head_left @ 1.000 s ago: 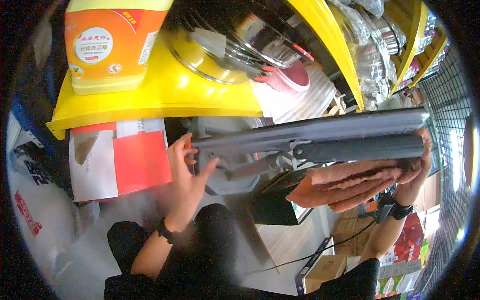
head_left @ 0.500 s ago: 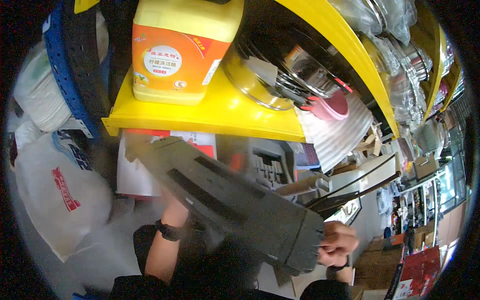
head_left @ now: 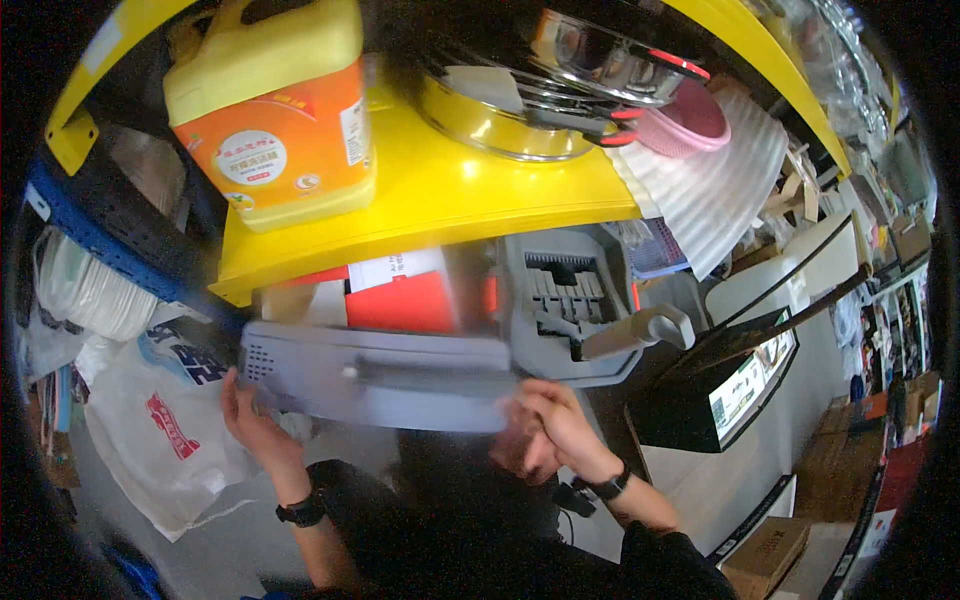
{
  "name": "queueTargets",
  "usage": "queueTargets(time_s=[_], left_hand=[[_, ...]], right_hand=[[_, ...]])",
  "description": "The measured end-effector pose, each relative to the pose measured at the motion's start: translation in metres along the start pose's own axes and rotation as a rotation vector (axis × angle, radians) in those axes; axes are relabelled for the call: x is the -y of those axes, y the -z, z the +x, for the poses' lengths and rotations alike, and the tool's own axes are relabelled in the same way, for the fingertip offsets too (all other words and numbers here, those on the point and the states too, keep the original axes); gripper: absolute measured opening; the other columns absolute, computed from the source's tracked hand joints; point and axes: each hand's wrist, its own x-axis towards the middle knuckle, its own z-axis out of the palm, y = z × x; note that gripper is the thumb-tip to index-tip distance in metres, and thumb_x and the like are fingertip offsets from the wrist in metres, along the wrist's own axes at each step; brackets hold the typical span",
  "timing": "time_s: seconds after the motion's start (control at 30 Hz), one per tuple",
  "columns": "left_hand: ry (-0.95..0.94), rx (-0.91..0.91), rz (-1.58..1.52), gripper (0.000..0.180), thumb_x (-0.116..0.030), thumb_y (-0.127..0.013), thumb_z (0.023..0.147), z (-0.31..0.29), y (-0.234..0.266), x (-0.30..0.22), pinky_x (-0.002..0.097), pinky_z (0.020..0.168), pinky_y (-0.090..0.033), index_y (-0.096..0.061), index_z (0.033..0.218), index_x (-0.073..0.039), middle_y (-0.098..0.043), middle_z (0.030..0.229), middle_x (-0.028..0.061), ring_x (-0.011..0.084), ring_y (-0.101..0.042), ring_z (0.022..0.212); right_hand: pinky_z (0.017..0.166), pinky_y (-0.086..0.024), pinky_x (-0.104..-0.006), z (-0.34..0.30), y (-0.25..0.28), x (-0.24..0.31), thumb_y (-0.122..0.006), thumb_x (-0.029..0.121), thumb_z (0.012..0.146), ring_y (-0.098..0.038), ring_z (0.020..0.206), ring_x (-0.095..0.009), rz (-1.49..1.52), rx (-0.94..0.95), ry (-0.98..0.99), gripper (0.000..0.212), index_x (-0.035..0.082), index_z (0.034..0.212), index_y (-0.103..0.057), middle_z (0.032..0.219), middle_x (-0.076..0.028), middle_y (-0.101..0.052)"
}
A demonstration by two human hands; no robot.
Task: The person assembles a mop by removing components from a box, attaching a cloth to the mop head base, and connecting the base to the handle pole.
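A long grey plastic housing [head_left: 320,375] lies nearly level across both my hands, smeared by motion. Small round holes dot its left end, and a dark slot runs along its face. My left hand [head_left: 258,425] grips the left end from below, thumb side up along the edge. At the right end my right hand [head_left: 545,430] is closed on the lower corner; its fingertips are blurred. Just behind the housing stands a grey moulded tray [head_left: 520,275] with pale blocks in its middle and a thick grey handle [head_left: 635,333] across its near right side.
A yellow shelf [head_left: 430,215] overhangs the housing, bearing a yellow jug [head_left: 270,130], pans [head_left: 500,125] and a pink basket [head_left: 690,120]. Red and white boxes [head_left: 400,300] sit beneath. A white bag [head_left: 165,420] is at left; a lit screen [head_left: 750,390] stands at right.
The housing has turned from a steep slant to nearly level, showing a different, lighter face. My right hand has moved left and up with it; the view has shifted too.
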Motion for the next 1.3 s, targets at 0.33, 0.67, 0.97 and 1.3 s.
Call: queueTargets(time_s=[0.33, 0.67, 0.97, 1.3], left_hand=[[-0.517, 0.183, 0.978, 0.057, -0.012, -0.061, 0.086, -0.048, -0.045, 0.016, 0.0481, 0.115, -0.018, -0.046, 0.140, -0.008, -0.033, 0.150, 0.0214, 0.0372, -0.025, 0.142], [-0.637, 0.771, 1.491, 0.051, -0.032, -0.036, 0.103, -0.030, -0.064, 0.041, 0.0501, 0.117, -0.014, -0.037, 0.146, -0.004, -0.029, 0.154, 0.0174, 0.0338, -0.023, 0.144], [-0.607, 0.724, 1.529, 0.064, -0.037, -0.049, 0.095, -0.020, -0.075, 0.046, 0.0541, 0.116, -0.014, -0.035, 0.144, 0.003, -0.023, 0.155, 0.0222, 0.0357, -0.021, 0.144], [-0.671, 1.390, 1.146, 0.101, -0.037, -0.080, 0.068, -0.086, -0.106, -0.022, 0.0570, 0.117, -0.007, -0.028, 0.150, -0.010, -0.021, 0.155, 0.0230, 0.0357, -0.016, 0.146]], right_hand=[[0.081, -0.048, -0.0267, -0.034, 0.033, -0.002, -0.077, 0.006, 0.077, -0.057, 0.096, -0.014, -0.559, -0.552, 0.992, 0.047, -0.002, 0.117, -0.055, 0.101, -0.008, -0.058], [0.064, -0.050, -0.0265, -0.002, 0.050, 0.066, -0.076, 0.009, 0.080, -0.061, 0.073, -0.012, -0.780, -0.453, 0.976, 0.021, 0.000, 0.095, -0.064, 0.082, -0.004, -0.065], [0.074, -0.048, -0.0286, -0.088, 0.068, 0.158, -0.073, 0.021, 0.086, -0.061, 0.080, -0.016, -0.428, -0.584, 1.214, 0.032, 0.000, 0.104, -0.059, 0.091, -0.009, -0.066], [0.077, -0.040, -0.0259, -0.106, 0.042, 0.212, -0.062, 0.031, 0.093, -0.053, 0.083, -0.014, -0.582, -0.634, 1.183, 0.033, -0.001, 0.099, -0.060, 0.090, -0.008, -0.058]])
